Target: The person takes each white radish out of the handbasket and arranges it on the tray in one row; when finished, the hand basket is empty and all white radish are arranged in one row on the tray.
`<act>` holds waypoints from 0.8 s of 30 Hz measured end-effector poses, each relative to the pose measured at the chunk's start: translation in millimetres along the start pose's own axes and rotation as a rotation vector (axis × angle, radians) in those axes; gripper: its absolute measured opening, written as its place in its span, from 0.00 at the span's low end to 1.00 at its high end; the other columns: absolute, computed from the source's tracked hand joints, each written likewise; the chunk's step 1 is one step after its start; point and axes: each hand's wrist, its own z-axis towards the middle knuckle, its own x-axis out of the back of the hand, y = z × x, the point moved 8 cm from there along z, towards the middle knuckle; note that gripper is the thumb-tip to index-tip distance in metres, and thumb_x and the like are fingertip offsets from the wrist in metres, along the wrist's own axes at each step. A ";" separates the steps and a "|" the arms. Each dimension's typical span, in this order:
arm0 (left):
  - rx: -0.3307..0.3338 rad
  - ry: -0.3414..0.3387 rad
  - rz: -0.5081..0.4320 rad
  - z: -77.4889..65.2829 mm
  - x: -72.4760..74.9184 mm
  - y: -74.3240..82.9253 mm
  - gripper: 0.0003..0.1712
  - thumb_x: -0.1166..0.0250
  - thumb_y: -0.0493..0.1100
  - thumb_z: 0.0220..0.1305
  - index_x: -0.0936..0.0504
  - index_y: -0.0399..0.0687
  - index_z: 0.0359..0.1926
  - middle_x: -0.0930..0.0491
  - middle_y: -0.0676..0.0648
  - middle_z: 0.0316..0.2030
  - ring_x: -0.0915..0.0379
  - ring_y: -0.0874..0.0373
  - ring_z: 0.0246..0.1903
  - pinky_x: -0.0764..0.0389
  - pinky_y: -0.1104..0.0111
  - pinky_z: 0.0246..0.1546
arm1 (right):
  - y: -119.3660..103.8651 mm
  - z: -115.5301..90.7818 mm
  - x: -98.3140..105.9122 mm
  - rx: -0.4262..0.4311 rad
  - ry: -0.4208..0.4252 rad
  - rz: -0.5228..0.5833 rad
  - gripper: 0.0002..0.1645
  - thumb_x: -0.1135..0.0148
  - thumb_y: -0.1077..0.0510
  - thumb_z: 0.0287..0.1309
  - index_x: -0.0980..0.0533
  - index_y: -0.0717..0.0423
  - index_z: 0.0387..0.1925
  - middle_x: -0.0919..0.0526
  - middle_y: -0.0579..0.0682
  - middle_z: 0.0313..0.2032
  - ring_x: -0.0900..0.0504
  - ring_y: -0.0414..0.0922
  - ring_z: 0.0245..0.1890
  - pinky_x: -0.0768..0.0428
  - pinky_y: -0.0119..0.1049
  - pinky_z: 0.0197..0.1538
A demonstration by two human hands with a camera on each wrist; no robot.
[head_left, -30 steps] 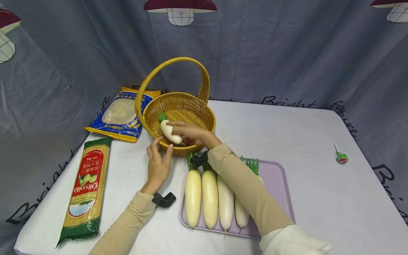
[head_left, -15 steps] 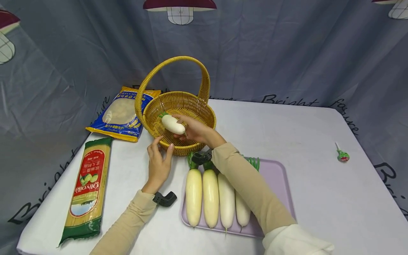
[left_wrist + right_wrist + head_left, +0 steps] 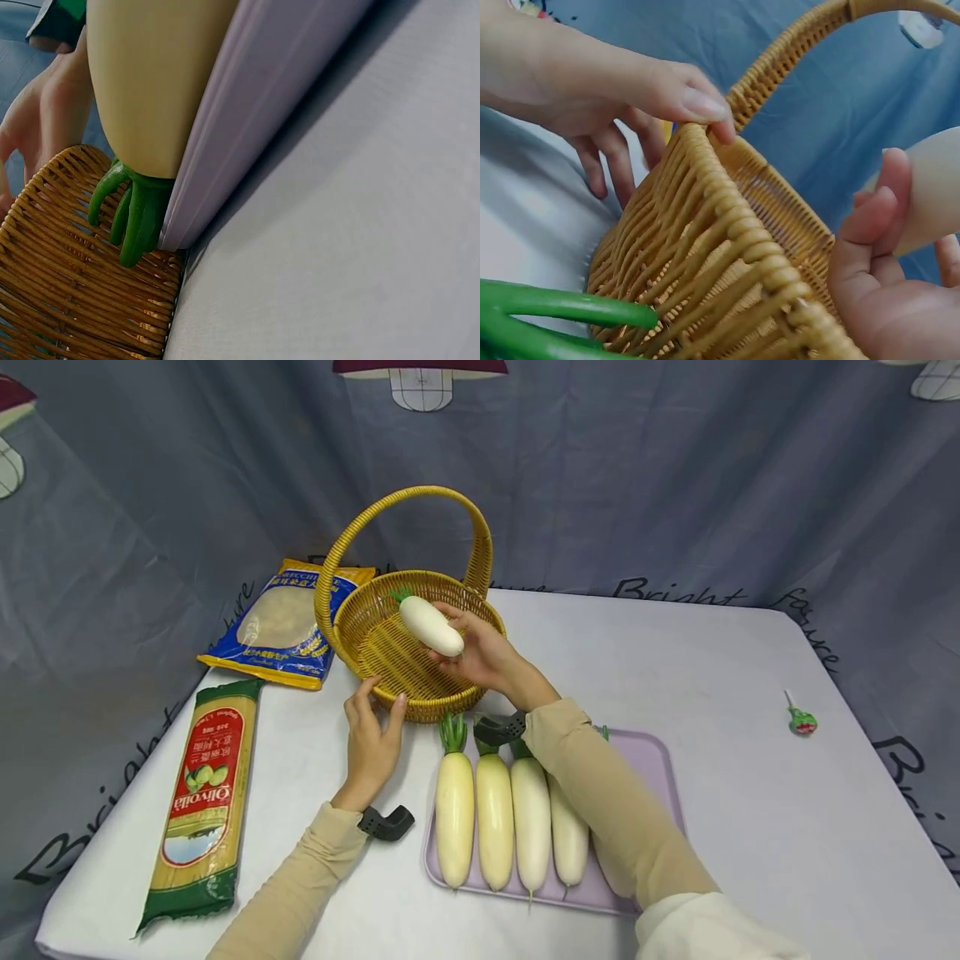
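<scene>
My right hand [image 3: 487, 652] holds a small white radish [image 3: 431, 626] with green leaf stubs, raised over a yellow wicker basket [image 3: 495, 622]. In the right wrist view the radish [image 3: 934, 187] lies between thumb and fingers, cut by the frame edge. My left hand [image 3: 373, 745] grips the basket's near rim. Its thumb hooks over the edge in the right wrist view, while other fingers hang outside the wall. Several long pale radishes [image 3: 455, 818] lie side by side on a lilac tray [image 3: 652, 768], partly hidden by my right forearm. One radish [image 3: 150, 82] fills the left wrist view's top.
Left of the basket lies a blue and yellow pasta bag [image 3: 277, 618]. A red and green spaghetti pack [image 3: 202, 802] is nearer the front left. Far right on the white table [image 3: 735, 793] rests a green lollipop [image 3: 802, 722]. A grey curtain [image 3: 637, 468] hangs behind.
My right hand has lifted the small radish from the basket's bottom and carried it up and slightly right. The left hand has stayed at the rim.
</scene>
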 end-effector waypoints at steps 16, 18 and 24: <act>0.007 -0.011 -0.001 0.5 -2.1 -1.5 0.30 0.48 0.57 0.64 0.43 0.53 0.62 0.42 0.36 0.53 0.36 0.45 0.47 0.31 0.55 0.45 | -41.0 -118.6 23.2 0.110 -0.072 0.019 0.25 0.75 0.58 0.68 0.50 0.39 0.64 0.32 0.52 0.52 0.24 0.49 0.36 0.28 0.38 0.43; 0.007 -0.013 -0.004 0.1 -2.7 -1.7 0.30 0.48 0.57 0.64 0.43 0.52 0.62 0.42 0.36 0.52 0.36 0.45 0.47 0.31 0.55 0.46 | -42.3 -140.4 27.4 0.126 -0.108 -0.025 0.23 0.75 0.56 0.70 0.51 0.40 0.64 0.29 0.53 0.51 0.22 0.48 0.38 0.27 0.38 0.44; 0.011 -0.010 0.002 -0.3 -1.1 -1.1 0.30 0.48 0.58 0.64 0.43 0.55 0.62 0.42 0.36 0.52 0.36 0.45 0.47 0.31 0.55 0.45 | -37.4 -195.1 52.1 0.158 -0.018 -0.255 0.29 0.68 0.66 0.65 0.52 0.42 0.64 0.27 0.51 0.48 0.21 0.46 0.42 0.25 0.37 0.50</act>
